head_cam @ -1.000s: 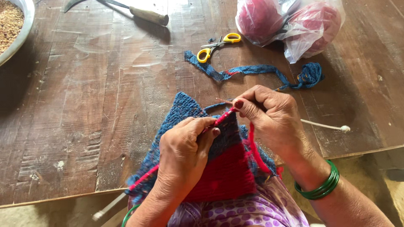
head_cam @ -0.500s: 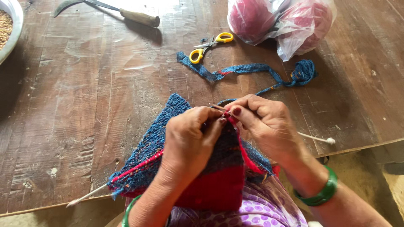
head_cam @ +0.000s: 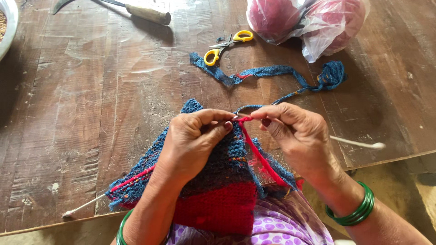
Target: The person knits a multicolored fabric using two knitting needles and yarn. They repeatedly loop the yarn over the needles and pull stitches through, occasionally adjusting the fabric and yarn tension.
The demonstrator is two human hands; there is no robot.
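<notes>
A blue and red knitted piece (head_cam: 222,181) hangs from two pale knitting needles over the near edge of a worn wooden table (head_cam: 81,104). My left hand (head_cam: 190,143) grips the top of the knitting and the left needle (head_cam: 81,207), whose end sticks out low on the left. My right hand (head_cam: 297,136) holds the right needle (head_cam: 363,144) and pinches a strand of red yarn (head_cam: 261,156) running down to my lap. The needle tips meet between my thumbs.
Yellow-handled scissors (head_cam: 222,47) and a loose blue knitted strip (head_cam: 277,72) lie beyond my hands. A clear bag of red yarn balls (head_cam: 309,20) sits top right. A wooden-handled sickle (head_cam: 145,12) and a metal bowl (head_cam: 7,22) are at the far left.
My hands have drawn slightly apart and the red yarn is pulled taut between them. The right needle's end has swung outward to the right. The view has shifted a little.
</notes>
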